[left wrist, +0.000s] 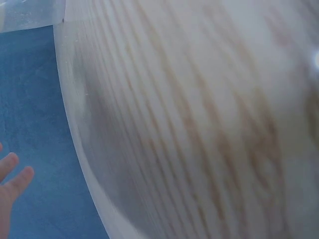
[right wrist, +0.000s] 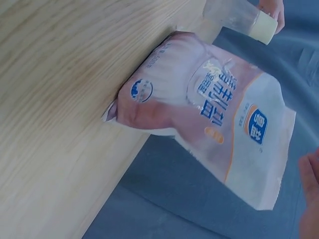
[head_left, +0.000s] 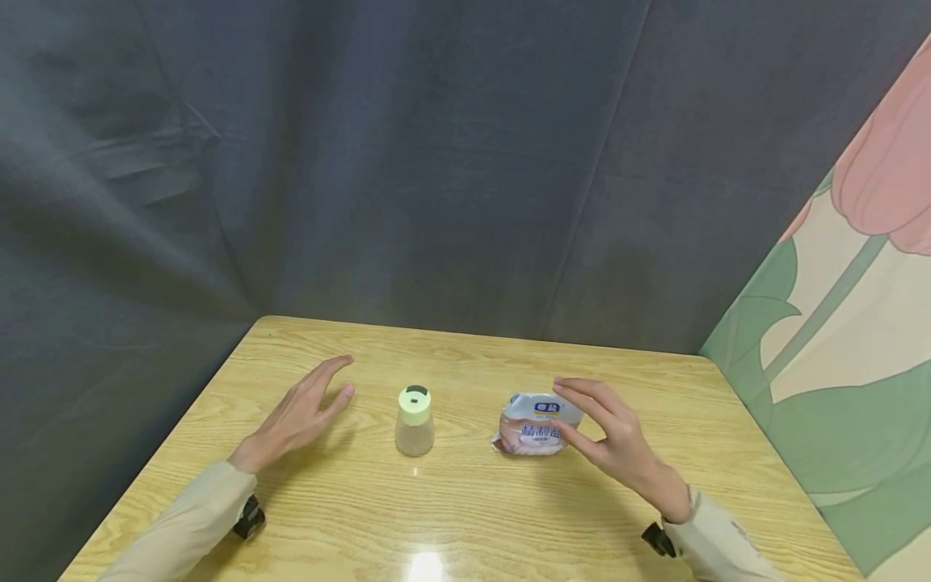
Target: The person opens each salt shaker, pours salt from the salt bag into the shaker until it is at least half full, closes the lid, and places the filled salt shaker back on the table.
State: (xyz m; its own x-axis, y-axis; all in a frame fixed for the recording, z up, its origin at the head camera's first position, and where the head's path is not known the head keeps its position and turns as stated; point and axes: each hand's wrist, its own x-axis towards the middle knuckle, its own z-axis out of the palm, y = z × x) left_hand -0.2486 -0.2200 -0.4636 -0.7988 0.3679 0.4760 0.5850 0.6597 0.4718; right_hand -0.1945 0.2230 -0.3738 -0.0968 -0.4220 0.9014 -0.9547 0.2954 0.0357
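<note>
A small seasoning bottle (head_left: 414, 424) with a clear body and a pale yellow-green lid stands upright at mid-table. My left hand (head_left: 298, 416) is held to the left of it, apart from it, thumb and fingers spread. To the right of the bottle, a bag of salt (head_left: 534, 436) with blue lettering stands upright; its printed front (right wrist: 199, 94) fills the middle of the right wrist view. My right hand (head_left: 618, 436) hovers at the bag's right side, thumb and fingers parted, overlapping the bag's edge in the head view. A gap shows between fingers (right wrist: 310, 179) and bag in the right wrist view.
The wood-grain table (head_left: 465, 517) has rounded far corners. A dark curtain (head_left: 436, 162) hangs behind and along the left side. On the right is a panel (head_left: 858, 323) with large pink flowers and green leaves. Each wrist carries a small black device (head_left: 250, 517).
</note>
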